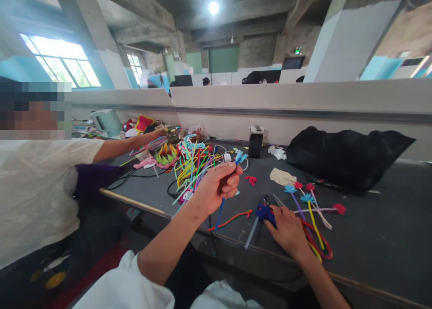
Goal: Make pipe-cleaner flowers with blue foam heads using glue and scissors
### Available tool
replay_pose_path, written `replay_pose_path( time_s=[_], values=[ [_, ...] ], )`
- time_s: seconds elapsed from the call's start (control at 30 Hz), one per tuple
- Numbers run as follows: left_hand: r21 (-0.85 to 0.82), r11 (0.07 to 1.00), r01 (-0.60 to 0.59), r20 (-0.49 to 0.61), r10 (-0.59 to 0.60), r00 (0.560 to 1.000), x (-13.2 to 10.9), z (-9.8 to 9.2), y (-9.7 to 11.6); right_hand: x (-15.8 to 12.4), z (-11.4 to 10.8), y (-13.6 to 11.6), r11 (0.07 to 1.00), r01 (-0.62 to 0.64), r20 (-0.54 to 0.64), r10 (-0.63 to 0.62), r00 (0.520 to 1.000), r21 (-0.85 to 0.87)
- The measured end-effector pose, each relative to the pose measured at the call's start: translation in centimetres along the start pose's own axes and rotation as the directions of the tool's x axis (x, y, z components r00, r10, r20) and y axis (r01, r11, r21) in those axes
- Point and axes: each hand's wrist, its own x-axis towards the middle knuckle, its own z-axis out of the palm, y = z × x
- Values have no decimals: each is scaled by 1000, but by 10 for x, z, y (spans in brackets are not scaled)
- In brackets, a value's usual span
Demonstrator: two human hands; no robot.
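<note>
My left hand (pixel 219 185) is raised over the table's front edge, fingers pinched around a blue pipe-cleaner flower (pixel 240 156). Its blue stem (pixel 220 215) hangs below the hand. Lower right, my right hand (pixel 288 230) lies palm down with its fingers around part of a blue glue gun (pixel 263 213). A translucent glue stick (pixel 251 233) sticks out of the gun towards me. A pointed scissor blade (pixel 278 200) shows beside the right fingers, and a red loop (pixel 328 252) lies by the wrist. Finished-looking red and light-blue flowers (pixel 307 197) on pipe-cleaner stems lie right of that hand.
A heap of coloured pipe cleaners (pixel 192 167) lies left of centre. An orange pipe cleaner (pixel 232 220) lies near the front edge. Behind are a dark phone-like device (pixel 256 142) and a black bag (pixel 344 158). At left, a co-worker's arm (pixel 131 144) reaches over the table.
</note>
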Motion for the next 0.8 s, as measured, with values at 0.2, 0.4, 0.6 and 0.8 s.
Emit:
replay_pose_path(
  time_s=[0.2,0.4,0.6,0.8],
  values=[
    [16,1000,20,82,-21,996,0,27,7,7,-41,-36,945,-11,25,3,1000,326],
    [-1,999,34,122,-34,992,-5,44,4,4,-71,-91,32,-396,396,10,918,918],
    [-9,999,48,108,-46,993,-6,42,1,2,-76,-101,-164,-374,396,129,909,913],
    [10,1000,26,51,-27,998,-14,31,-6,-4,-90,-83,23,-350,329,287,900,937]
  ],
)
